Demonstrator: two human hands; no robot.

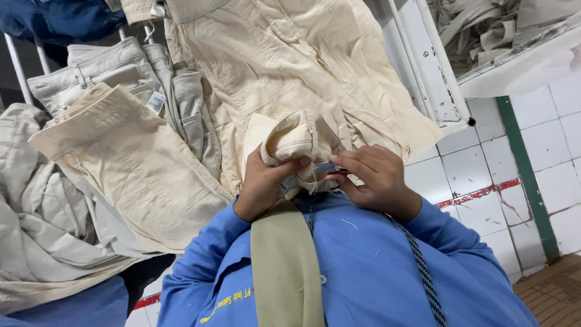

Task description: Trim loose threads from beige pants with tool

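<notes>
My left hand (265, 181) grips a bunched cream trouser part (296, 138), thumb pressed over its folded edge. My right hand (370, 175) is closed on a small blue cutting tool (327, 166) whose tip meets the fabric edge, where loose threads hang. Both hands are close to my chest, in blue sleeves. The rest of the cream garment (290, 54) spreads away over the work surface beyond the hands.
A pile of cream and beige trousers (121, 151) lies at the left, some over a metal rail (18, 66). A white metal frame (433, 72) and a shelf of fabric strips (496, 30) stand at the right. White floor tiles (484, 181) lie below. An olive strap (284, 266) crosses my chest.
</notes>
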